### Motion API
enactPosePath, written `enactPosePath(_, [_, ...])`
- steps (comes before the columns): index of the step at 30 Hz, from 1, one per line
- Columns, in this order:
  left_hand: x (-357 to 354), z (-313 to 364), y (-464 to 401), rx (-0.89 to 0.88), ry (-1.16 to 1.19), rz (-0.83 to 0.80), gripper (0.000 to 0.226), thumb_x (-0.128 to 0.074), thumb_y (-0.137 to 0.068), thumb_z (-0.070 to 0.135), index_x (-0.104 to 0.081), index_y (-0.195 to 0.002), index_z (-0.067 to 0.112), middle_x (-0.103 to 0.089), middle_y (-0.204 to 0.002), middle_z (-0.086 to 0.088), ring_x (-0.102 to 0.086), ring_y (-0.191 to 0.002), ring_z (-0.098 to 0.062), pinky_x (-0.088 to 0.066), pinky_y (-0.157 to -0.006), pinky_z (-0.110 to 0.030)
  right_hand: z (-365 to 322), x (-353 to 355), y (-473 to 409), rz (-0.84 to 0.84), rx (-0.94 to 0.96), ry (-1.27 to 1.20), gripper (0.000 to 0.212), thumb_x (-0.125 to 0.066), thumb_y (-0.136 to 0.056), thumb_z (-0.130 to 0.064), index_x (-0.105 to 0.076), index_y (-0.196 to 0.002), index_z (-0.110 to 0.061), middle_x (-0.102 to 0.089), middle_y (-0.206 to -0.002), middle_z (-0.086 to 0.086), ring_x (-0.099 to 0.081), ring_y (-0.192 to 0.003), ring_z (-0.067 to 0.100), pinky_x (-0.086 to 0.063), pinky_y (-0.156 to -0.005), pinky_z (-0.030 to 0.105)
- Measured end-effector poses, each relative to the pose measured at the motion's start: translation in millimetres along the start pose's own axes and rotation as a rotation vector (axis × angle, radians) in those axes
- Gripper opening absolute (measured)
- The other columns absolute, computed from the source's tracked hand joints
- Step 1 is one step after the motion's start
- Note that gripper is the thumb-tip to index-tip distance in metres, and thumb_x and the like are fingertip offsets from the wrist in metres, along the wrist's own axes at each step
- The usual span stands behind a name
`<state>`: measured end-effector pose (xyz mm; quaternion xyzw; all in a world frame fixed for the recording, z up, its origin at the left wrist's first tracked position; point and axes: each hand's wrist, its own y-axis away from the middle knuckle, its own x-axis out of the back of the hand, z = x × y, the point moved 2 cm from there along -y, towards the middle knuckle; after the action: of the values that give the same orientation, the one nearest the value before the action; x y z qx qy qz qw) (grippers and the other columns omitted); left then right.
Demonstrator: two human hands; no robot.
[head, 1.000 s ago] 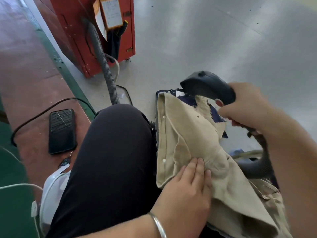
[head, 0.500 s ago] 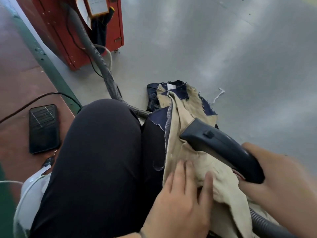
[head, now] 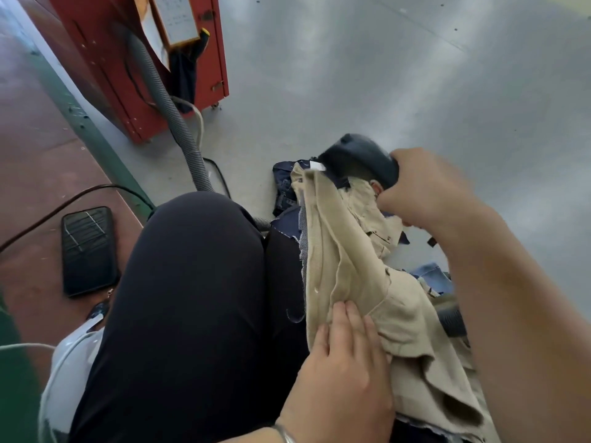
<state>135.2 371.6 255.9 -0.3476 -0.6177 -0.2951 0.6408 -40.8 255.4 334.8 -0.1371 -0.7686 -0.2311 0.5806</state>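
The beige garment (head: 345, 251) lies draped beside your dark-trousered knee (head: 198, 251). Stretch it taut so the dark suction nozzle (head: 358, 158), at its far end, glides without gulping cloth. Your right hand (head: 425, 187) grips that nozzle. Your left hand (head: 345, 372) presses the fabric flat, fingers straight, grasping nothing.

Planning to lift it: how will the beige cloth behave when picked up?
Likely floppy: the beige cloth drapes in soft folds. Probably light and apt to slide, since the left hand presses it down with flat fingers.
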Motion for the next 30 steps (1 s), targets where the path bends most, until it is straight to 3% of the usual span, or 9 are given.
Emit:
enactPosePath(3, [1, -1, 1, -0.007, 0.006, -0.006, 0.048, -0.067, -0.061, 0.043, -0.077, -0.096, 0.013, -0.072, -0.098, -0.014, -0.069, -0.094, -0.027, -0.058, -0.069, -0.028, 20, 16, 7, 0.031, -0.022, -0.121, 0.015, -0.065, -0.082, -0.01, -0.061, -0.095, -0.017, -0.066, -0.072, 0.011, -0.07, -0.065, 0.033, -0.058, -0.062, 0.043])
enactPosePath(7, [2, -5, -1, 0.003, 0.048, 0.041, 0.052, -0.08, -0.051, 0.045, -0.078, -0.09, 0.011, -0.073, -0.092, -0.014, -0.071, -0.086, -0.026, -0.057, -0.063, -0.026, 52, 30, 64, 0.014, 0.017, -0.201, 0.017, -0.068, -0.068, -0.024, -0.059, -0.081, -0.029, -0.064, -0.053, 0.001, -0.062, -0.039, 0.016, -0.05, -0.041, 0.035])
enactPosePath(11, [3, -8, -4, -0.005, 0.045, 0.094, 0.053, -0.081, -0.048, 0.046, -0.078, -0.087, 0.01, -0.074, -0.088, -0.014, -0.072, -0.082, -0.024, -0.057, -0.058, -0.025, 73, 19, 124, -0.019, 0.041, -0.171, 0.044, -0.057, -0.05, -0.05, -0.056, -0.094, -0.046, -0.061, -0.052, -0.006, -0.06, -0.047, 0.012, -0.053, -0.047, 0.027])
enactPosePath(14, [2, -8, -5, -0.006, 0.039, 0.157, 0.047, -0.082, -0.05, 0.041, -0.078, -0.084, 0.009, -0.074, -0.085, -0.015, -0.072, -0.078, -0.024, -0.056, -0.054, -0.025, 69, 1, 139, -0.16, 0.029, 0.055, 0.039, -0.061, -0.051, -0.043, -0.049, -0.088, -0.052, -0.061, -0.064, -0.016, -0.057, -0.048, 0.009, -0.051, -0.048, 0.031])
enactPosePath(16, [2, -10, -7, -0.005, 0.108, 0.206, 0.039, -0.082, -0.052, 0.038, -0.078, -0.079, 0.009, -0.074, -0.082, -0.013, -0.072, -0.074, -0.023, -0.053, -0.048, -0.024, 57, -6, 136, -0.22, 0.026, 0.145, 0.041, -0.06, -0.057, -0.037, -0.043, -0.09, -0.054, -0.059, -0.063, -0.014, -0.054, -0.052, 0.003, -0.045, -0.048, 0.029])
enactPosePath(20, [2, -15, -10, -0.002, 0.181, 0.244, 0.032, -0.085, -0.048, 0.031, -0.078, -0.072, 0.011, -0.074, -0.077, -0.009, -0.071, -0.069, -0.018, -0.05, -0.042, -0.023, 25, -6, 106, -0.173, 0.071, 0.124, 0.025, -0.065, -0.071, -0.026, -0.048, -0.083, -0.039, -0.056, -0.062, -0.01, -0.051, -0.058, 0.004, -0.033, -0.048, 0.027])
enactPosePath(26, [-1, -13, -12, 0.015, 0.184, 0.229, 0.031, -0.085, -0.043, 0.032, -0.078, -0.068, 0.014, -0.073, -0.072, -0.007, -0.07, -0.063, -0.016, -0.048, -0.04, -0.02, 2, -7, 42, -0.1, 0.103, 0.002, 0.015, -0.064, -0.076, -0.018, -0.052, -0.077, -0.026, -0.057, -0.063, -0.005, -0.06, -0.059, 0.02, -0.038, -0.052, 0.027])
enactPosePath(30, [-1, -10, -9, 0.029, 0.18, 0.219, 0.037, -0.083, -0.041, 0.036, -0.079, -0.072, 0.015, -0.074, -0.077, -0.005, -0.072, -0.069, -0.016, -0.048, -0.039, -0.021, -4, -23, -11, -0.062, 0.015, -0.027, 0.012, -0.058, -0.083, -0.013, -0.059, -0.094, -0.017, -0.059, -0.072, 0.004, -0.065, -0.068, 0.028, -0.045, -0.053, 0.029])
